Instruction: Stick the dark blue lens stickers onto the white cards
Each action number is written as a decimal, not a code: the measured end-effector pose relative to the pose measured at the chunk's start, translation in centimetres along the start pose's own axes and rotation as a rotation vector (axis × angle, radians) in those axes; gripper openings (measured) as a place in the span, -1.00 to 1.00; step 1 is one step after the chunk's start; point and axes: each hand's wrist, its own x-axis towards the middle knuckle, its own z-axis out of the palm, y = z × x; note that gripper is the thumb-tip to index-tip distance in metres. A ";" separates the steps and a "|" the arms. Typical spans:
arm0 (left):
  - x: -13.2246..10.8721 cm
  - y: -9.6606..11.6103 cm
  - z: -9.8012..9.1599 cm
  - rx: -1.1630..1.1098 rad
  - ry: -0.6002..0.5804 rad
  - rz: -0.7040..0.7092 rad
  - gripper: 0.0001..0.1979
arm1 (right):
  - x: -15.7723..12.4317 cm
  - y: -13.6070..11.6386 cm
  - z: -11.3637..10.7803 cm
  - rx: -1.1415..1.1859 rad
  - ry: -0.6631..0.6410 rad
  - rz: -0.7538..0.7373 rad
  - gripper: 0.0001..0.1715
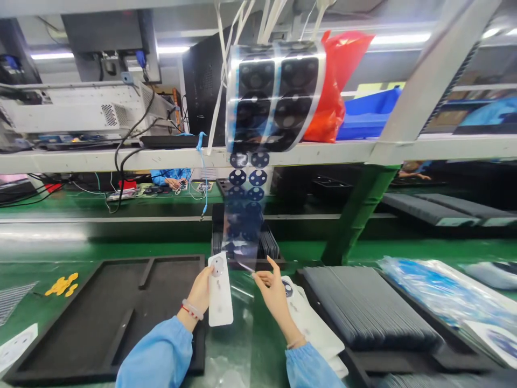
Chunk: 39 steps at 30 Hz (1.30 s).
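Note:
My left hand (198,295) grips a white phone back cover (221,304) by its left side, held upright, with a round camera area near its top. Thumb and forefinger of my right hand (273,293) pinch at the lower edge of a clear film strip (242,221); the other fingers are partly raised. Round dark stickers with holes run in two columns down this strip, which hangs from a large roll (274,99) above. Beside my right wrist lies a stack of white back covers (313,328), partly hidden by my forearm.
A black divided tray (169,318) lies to the left, with yellow pieces (62,285) beyond it. Rows of dark panels (371,304) fill a tray on the right. A shelf edge (161,160) and a slanted green post (359,215) stand ahead. Another person's hands (175,182) show behind.

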 end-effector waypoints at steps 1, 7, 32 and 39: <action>0.0 -0.1 0.0 -0.014 -0.016 0.010 -0.66 | -0.1 -0.1 0.0 0.001 0.004 -0.005 -0.13; -1.4 -0.4 -0.4 0.004 -0.076 0.002 -0.56 | -0.4 -0.3 0.3 0.051 -0.067 0.059 -0.24; -2.6 -0.8 -0.5 0.024 -0.210 -0.004 -0.54 | -1.5 -0.7 0.0 0.014 -0.031 0.048 -0.29; -3.2 -0.7 -0.3 0.035 -0.200 0.013 -0.51 | -1.9 -1.7 0.4 -0.022 0.082 -0.049 -0.40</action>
